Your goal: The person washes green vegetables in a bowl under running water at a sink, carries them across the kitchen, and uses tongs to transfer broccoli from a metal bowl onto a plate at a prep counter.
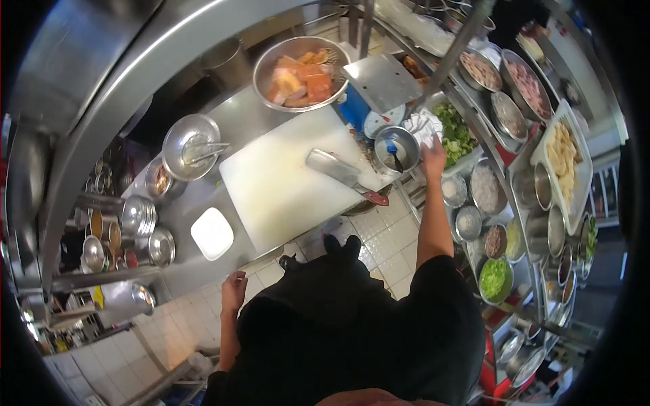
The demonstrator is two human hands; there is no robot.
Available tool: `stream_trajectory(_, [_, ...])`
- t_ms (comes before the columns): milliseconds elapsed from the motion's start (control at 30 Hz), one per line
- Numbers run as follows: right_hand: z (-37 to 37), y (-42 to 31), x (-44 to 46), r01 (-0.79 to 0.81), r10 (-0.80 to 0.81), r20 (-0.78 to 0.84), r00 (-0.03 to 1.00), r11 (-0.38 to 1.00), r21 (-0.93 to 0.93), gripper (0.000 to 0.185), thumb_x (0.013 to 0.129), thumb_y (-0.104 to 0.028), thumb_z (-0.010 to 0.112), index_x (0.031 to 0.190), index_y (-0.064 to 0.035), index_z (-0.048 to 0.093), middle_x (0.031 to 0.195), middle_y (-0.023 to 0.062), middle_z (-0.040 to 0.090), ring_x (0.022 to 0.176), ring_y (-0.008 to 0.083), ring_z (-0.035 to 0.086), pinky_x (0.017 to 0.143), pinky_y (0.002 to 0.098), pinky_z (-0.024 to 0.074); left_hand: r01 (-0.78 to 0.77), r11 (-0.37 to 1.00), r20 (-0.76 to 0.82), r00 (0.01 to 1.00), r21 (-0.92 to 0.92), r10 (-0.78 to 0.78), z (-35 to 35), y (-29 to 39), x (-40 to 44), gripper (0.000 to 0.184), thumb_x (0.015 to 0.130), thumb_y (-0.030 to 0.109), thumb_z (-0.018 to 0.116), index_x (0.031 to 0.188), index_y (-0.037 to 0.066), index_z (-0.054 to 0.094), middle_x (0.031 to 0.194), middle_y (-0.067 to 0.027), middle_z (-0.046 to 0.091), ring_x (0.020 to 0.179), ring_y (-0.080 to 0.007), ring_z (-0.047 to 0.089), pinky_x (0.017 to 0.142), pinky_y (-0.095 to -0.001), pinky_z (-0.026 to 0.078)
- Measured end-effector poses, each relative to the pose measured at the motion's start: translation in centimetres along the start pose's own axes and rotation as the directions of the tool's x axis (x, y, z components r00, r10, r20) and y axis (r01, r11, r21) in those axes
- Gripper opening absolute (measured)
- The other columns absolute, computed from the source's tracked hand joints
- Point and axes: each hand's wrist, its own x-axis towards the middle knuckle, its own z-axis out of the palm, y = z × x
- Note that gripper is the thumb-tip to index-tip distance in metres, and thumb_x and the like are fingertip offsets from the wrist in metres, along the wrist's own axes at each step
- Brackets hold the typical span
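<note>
My right hand reaches out at the right of the counter, its fingers closed on a crumpled white cloth. Beside the cloth stands a steel pot with a blue-headed brush in it. My left hand hangs near the counter's front edge with its fingers curled; nothing shows in it. A white cutting board lies in front of me. On the board rests a cleaver, its reddish handle sticking out past the near edge. A white square dish sits left of the board.
Behind the board is a steel bowl of orange-pink chunks. A steel bowl with a metal utensil stands left. At right are a bin of leafy greens, several ingredient bowls, and a white tray of pale food. A metal post rises there.
</note>
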Motion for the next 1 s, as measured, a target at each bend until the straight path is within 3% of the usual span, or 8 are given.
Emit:
stream_trajectory(33, [-0.9,-1.8,-0.5,-0.131,0.134,0.062,0.989,0.990,-0.051,0.055,0.074,-0.018,0.072,0.123,0.0018,0.057,0.083,0.0190,0.061,0.077,0.0294,0.056,0.077,0.0371,0.0454,-0.001,1.000,-0.010,1.000,-0.002,0.001,-0.1,0.2,-0.2,0.018,0.084,0.010,0.063,0.099,0.000,0.064,0.090,-0.0159,0.067,0.078,-0.0260,0.066,0.073,-0.0349,0.052])
stream_trajectory(133, [-1.9,-3.5,-1.9,-0.123,0.111,-0.060,0.992,0.950,-0.286,0.050,0.076,-0.018,0.071,0.121,0.0013,0.059,0.089,0.0178,0.060,0.079,0.0292,0.057,0.079,0.0394,0.0456,-0.005,0.998,-0.043,0.999,-0.057,0.003,-0.1,-0.6,-0.8,0.017,0.083,0.010,0.064,0.098,0.000,0.064,0.089,-0.0157,0.067,0.078,-0.0256,0.066,0.072,-0.0349,0.052])
stream_trajectory(333, [-1.2,-9.9,-5.4,-0.127,0.160,-0.311,0.937,0.984,0.123,0.034,0.084,-0.009,0.063,0.115,0.0019,0.061,0.101,0.0144,0.057,0.079,0.0224,0.058,0.074,0.0339,0.0480,0.010,0.998,-0.109,0.994,-0.065,-0.017,-0.1,-0.8,-1.3,0.017,0.083,0.009,0.064,0.098,0.001,0.065,0.089,-0.0156,0.067,0.076,-0.0249,0.066,0.070,-0.0340,0.052])
stream_trajectory(467, [2.2,-16.3,-7.9,-0.101,0.130,-0.055,0.990,0.927,0.361,0.018,0.087,-0.006,0.061,0.104,0.0014,0.062,0.091,0.0063,0.058,0.076,0.0124,0.053,0.070,0.0247,0.0450,0.013,0.995,-0.143,0.989,-0.097,-0.027,-0.1,-1.0,-1.4,0.017,0.084,0.010,0.064,0.098,0.001,0.065,0.088,-0.0155,0.067,0.075,-0.0243,0.066,0.070,-0.0337,0.052])
stream_trajectory(567, [6.1,-20.3,-9.1,0.016,-0.053,0.080,0.995,0.914,0.404,0.013,0.088,-0.004,0.061,0.100,0.0003,0.063,0.084,0.0016,0.057,0.073,0.0088,0.051,0.067,0.0229,0.0429,0.030,0.991,-0.172,0.984,-0.131,-0.052,-0.1,-1.3,-1.7,0.016,0.084,0.007,0.064,0.098,0.000,0.065,0.087,-0.0136,0.067,0.074,-0.0207,0.064,0.070,-0.0313,0.051])
stream_trajectory(667, [9.5,-24.4,-10.9,-0.152,-0.031,0.295,0.955,0.802,0.578,0.013,0.087,-0.004,0.063,0.099,0.0000,0.063,0.078,-0.0007,0.057,0.071,0.0076,0.051,0.066,0.0211,0.0417,0.033,0.988,-0.229,0.971,-0.152,-0.068,-0.3,-2.3,-2.4,0.016,0.084,0.008,0.064,0.098,0.000,0.065,0.088,-0.0146,0.067,0.073,-0.0222,0.064,0.069,-0.0322,0.051])
stream_trajectory(833, [12.9,-31.8,-13.6,-0.377,-0.089,0.654,0.751,0.756,0.536,0.017,0.089,-0.017,0.065,0.091,0.0006,0.066,0.075,-0.0011,0.059,0.069,0.0067,0.052,0.065,0.0215,0.0434,0.063,0.977,-0.357,0.924,-0.206,-0.135,-1.2,-3.4,-4.6,0.017,0.083,0.007,0.065,0.099,0.001,0.066,0.090,-0.0151,0.067,0.072,-0.0233,0.064,0.067,-0.0326,0.052])
stream_trajectory(1000, [20.6,-34.3,-17.1,0.005,-0.383,0.619,0.686,0.853,0.522,0.021,0.084,-0.018,0.069,0.097,-0.0014,0.066,0.090,0.0101,0.064,0.078,0.0172,0.061,0.073,0.0295,0.0491,0.114,0.958,-0.447,0.866,-0.261,-0.225,-2.1,-5.1,-6.7,0.017,0.083,0.007,0.066,0.099,0.001,0.066,0.091,-0.0143,0.067,0.071,-0.0221,0.064,0.066,-0.0315,0.051])
